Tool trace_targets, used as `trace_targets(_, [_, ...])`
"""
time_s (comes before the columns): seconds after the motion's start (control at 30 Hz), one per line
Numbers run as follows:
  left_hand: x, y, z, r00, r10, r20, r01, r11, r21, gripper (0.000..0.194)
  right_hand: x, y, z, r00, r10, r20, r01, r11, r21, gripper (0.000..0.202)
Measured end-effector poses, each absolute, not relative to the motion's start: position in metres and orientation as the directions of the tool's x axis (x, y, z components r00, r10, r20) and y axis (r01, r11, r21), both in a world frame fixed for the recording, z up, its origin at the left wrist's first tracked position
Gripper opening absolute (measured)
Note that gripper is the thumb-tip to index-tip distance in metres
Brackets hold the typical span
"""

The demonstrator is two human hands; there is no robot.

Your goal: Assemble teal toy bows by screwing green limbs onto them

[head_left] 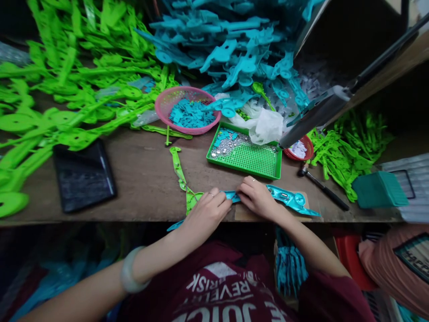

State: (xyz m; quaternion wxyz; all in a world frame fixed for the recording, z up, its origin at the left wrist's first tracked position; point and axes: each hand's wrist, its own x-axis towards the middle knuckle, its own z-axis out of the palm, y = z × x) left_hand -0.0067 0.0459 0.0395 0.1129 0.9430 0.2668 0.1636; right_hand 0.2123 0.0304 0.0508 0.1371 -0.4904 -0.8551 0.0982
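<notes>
A tray (250, 157) is set on the table (144, 179), behind the hands. A basket (187, 109) is placed behind-left of it, a hammer (321, 187) to its right.

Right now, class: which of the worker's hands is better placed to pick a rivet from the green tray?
Probably the right hand: it lies directly below the green tray, while the left hand sits further left, pinning the green strip.

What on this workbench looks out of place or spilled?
A few stray blue pieces lie among the metal rivets in the green tray, and one green part sits in the blue pile. The hands' blue strip overhangs the table edge.
</notes>
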Motion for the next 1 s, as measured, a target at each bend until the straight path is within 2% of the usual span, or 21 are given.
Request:
trace_targets(0.13, [-0.0024,0.0443,0.0439,0.809,0.559,0.182,0.521,-0.825,0.218,0.01,0.2083,0.0281,0.047,-0.456,0.881,0.127,0.84,0.473,-0.265,0.018])
trace_targets(0.27, [-0.0009,0.0482,0.0458,0.817,0.559,0.137,0.521,-0.819,0.24,0.014,0.2061,0.0261,0.0428,-0.4,0.908,0.126,0.851,0.419,-0.316,0.017])
trace_targets(0.37, [-0.0027,0.0517,0.045,0.831,0.532,0.161,0.484,-0.835,0.262,0.014,0.2046,0.0261,0.0422,-0.356,0.927,0.12,0.861,0.375,-0.344,0.017])
trace_targets(0.63, [-0.0033,0.0501,0.0441,0.822,0.524,0.223,0.482,-0.849,0.217,0.012,0.2048,0.0261,0.0439,-0.356,0.923,0.143,0.852,0.384,-0.356,0.016])
trace_targets(0.87, [-0.0075,0.0483,0.0387,0.824,0.488,0.287,0.45,-0.872,0.191,0.019,0.2025,0.0258,0.0411,-0.382,0.906,0.183,0.876,0.418,-0.242,0.024])
trace_targets(1.0, [-0.0077,0.0459,0.0369,0.812,0.508,0.287,0.463,-0.86,0.213,0.02,0.2041,0.0249,0.0421,-0.38,0.914,0.145,0.877,0.406,-0.258,0.027])
